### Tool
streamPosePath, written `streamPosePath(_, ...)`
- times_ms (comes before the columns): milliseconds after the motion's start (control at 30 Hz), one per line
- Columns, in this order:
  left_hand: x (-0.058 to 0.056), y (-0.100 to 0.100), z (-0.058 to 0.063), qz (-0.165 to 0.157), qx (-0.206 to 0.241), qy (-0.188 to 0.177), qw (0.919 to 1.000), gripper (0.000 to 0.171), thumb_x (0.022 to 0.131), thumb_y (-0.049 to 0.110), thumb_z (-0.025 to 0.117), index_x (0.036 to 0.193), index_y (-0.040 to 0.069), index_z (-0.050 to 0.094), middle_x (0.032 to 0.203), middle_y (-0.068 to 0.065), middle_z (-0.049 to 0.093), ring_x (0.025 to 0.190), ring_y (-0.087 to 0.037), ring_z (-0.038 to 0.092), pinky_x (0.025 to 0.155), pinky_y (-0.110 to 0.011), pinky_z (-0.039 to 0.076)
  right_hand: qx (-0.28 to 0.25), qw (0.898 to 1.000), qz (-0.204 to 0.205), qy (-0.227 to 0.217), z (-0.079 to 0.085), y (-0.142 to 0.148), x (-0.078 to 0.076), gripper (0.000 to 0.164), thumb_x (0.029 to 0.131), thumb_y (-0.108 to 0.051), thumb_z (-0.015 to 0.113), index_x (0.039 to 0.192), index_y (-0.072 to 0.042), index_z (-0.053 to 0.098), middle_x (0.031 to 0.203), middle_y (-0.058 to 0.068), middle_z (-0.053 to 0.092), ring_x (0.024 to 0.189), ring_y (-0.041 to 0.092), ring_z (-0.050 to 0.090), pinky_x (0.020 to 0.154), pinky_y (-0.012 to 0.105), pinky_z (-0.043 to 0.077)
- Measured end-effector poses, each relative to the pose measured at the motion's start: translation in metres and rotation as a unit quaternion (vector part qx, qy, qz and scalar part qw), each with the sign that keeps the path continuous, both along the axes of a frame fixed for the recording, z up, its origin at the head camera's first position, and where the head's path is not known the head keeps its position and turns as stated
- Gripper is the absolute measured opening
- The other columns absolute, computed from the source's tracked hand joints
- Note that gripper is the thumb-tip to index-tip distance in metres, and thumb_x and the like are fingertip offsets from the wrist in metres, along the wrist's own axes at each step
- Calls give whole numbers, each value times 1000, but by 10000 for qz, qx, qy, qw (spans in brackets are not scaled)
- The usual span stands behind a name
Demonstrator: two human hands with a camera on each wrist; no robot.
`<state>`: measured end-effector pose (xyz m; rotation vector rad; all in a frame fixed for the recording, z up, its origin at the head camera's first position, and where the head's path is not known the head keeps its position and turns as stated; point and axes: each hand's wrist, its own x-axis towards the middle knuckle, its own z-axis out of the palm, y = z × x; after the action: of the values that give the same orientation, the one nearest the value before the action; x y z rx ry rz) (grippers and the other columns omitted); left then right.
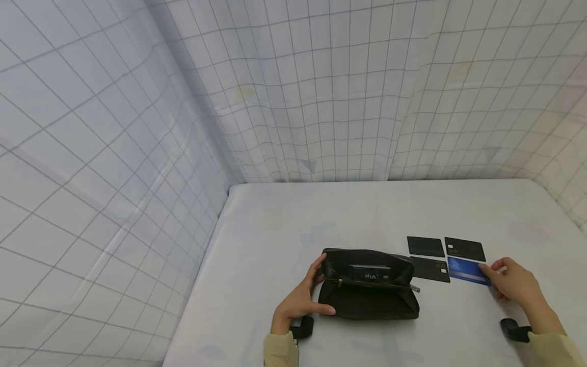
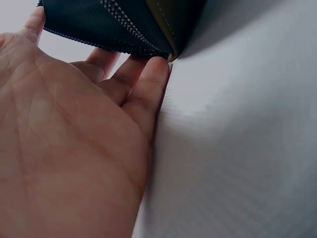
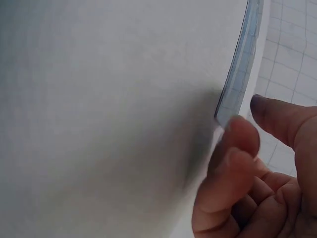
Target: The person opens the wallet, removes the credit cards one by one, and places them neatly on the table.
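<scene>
A black zip wallet (image 1: 369, 306) lies on the table with its mouth open. Inside it, a black card (image 1: 376, 276) marked VIP shows at the opening. My left hand (image 1: 300, 300) holds the wallet's left end, thumb at the front and fingers round the back. In the left wrist view, fingertips (image 2: 156, 69) touch the wallet's zipped edge (image 2: 126, 25). To the right, a blue card (image 1: 467, 270) lies beside the black cards. My right hand (image 1: 515, 283) pinches its right edge; the card (image 3: 237, 74) appears at the thumb and forefinger in the right wrist view.
Three black cards lie next to the blue one: one at back left (image 1: 425, 246), one at back right (image 1: 465, 249) and one at front left (image 1: 431, 269). The white table (image 1: 275, 219) ends at a checked curtain (image 1: 321, 102) behind and at the sides.
</scene>
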<state>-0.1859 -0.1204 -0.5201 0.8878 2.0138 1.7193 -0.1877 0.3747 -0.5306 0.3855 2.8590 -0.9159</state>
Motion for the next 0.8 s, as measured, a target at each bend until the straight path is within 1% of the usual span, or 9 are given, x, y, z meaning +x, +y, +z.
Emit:
streamPosePath(100, -1, 0, 0, -13, -13, 16, 10000, 110, 77, 11, 81, 154, 15, 2, 157, -12, -5, 141, -32, 9, 110, -49, 20, 177, 9985, 119, 498, 9, -12, 1, 55, 97, -46, 48, 99, 9, 46, 65, 5, 53, 52, 19, 48, 46, 32, 36)
streamPosePath(200, -1, 0, 0, -31, -22, 4, 10000, 110, 78, 14, 81, 154, 14, 1, 157, -12, -6, 141, -33, 9, 110, -50, 20, 252, 9909, 452, 1243, 25, -34, -1, 43, 97, -38, 54, 95, 4, 51, 66, 4, 50, 53, 18, 44, 45, 30, 33)
streamPosePath(267, -1, 0, 0, -35, -32, 18, 10000, 110, 78, 15, 81, 154, 13, 1, 157, -12, -5, 141, -34, 9, 110, -51, 20, 203, 9812, 790, 1749, 37, -53, -3, 33, 96, -33, 58, 91, 0, 54, 64, 1, 47, 52, 15, 41, 43, 28, 32)
streamPosePath(333, -1, 0, 1, -15, -46, 20, 10000, 110, 78, 15, 81, 154, 13, 1, 157, -13, -4, 140, -35, 10, 109, -51, 20, 38, 9699, 1173, 2134, 51, -74, -6, 25, 94, -28, 63, 87, -5, 55, 63, -1, 45, 51, 12, 40, 43, 26, 31)
streamPosePath(433, 0, -1, 2, 33, -110, 14, 9999, 110, 78, 15, 81, 154, 14, 2, 157, -13, -2, 140, -34, 13, 109, -51, 21, -201, 9524, 1802, 2449, 68, -107, -8, 17, 91, -23, 67, 84, -11, 56, 62, -6, 46, 51, 7, 41, 44, 24, 34)
streamPosePath(533, -1, -1, -1, 31, -119, 65, 9999, 109, 78, 14, 80, 154, 14, 2, 157, -13, -1, 140, -34, 14, 109, -50, 23, -390, 9387, 2397, 2447, 78, -136, -11, 15, 90, -23, 68, 82, -16, 57, 62, -11, 48, 53, 5, 43, 46, 23, 37)
streamPosePath(667, -6, -2, -18, 28, -46, 90, 9999, 110, 77, 12, 81, 154, 19, 2, 157, -11, -2, 140, -33, 13, 109, -49, 23, -641, 9245, 3059, 2181, 83, -162, -14, 15, 91, -28, 66, 80, -22, 58, 62, -14, 47, 53, 4, 43, 47, 23, 38)
streamPosePath(767, -10, -2, -30, 78, -52, 55, 9999, 112, 77, 14, 82, 154, 26, 2, 157, -6, -1, 141, -29, 13, 110, -45, 24, -772, 9172, 3422, 1887, 83, -175, -17, 15, 93, -31, 63, 82, -22, 59, 60, -13, 48, 49, 3, 44, 46, 23, 40)
streamPosePath(800, -11, -3, -31, 85, -43, 87, 9999, 112, 77, 16, 82, 154, 27, 2, 157, -5, 0, 140, -29, 14, 110, -44, 24, -802, 9157, 3516, 1772, 83, -179, -17, 15, 93, -32, 62, 83, -21, 60, 60, -12, 48, 48, 3, 44, 45, 24, 41)
